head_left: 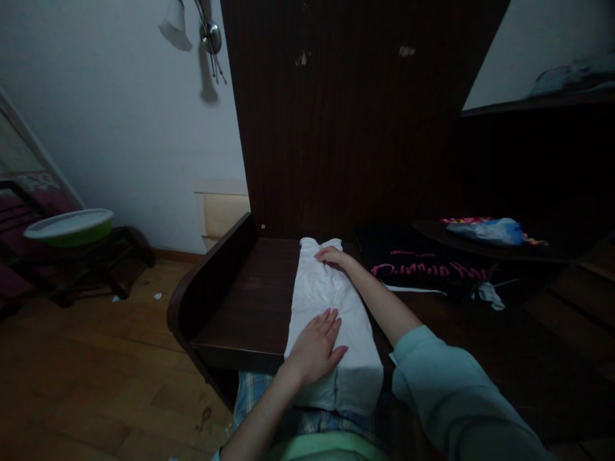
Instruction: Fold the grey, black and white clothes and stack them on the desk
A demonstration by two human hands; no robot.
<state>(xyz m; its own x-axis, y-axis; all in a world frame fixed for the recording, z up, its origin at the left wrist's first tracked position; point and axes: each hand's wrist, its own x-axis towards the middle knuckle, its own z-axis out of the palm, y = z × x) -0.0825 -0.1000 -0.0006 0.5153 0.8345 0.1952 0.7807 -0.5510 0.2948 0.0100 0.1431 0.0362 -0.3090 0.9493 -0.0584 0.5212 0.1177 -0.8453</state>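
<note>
A white garment lies lengthwise on the dark wooden surface, its near end draping over the front edge. Creases run along its middle, and two small flaps stick up at the far end. My left hand rests flat on the near half with its fingers stretched out. Farther up, my right hand touches the cloth close to the far end, its fingers extended and slightly bent. Neither hand grips anything that shows. What kind of garment it is cannot be made out for sure.
A raised curved side board borders the surface on the left, and a tall dark panel stands behind. To the right are a black bag with pink lettering and a shelf holding a blue-white plastic packet. A green basin sits at far left.
</note>
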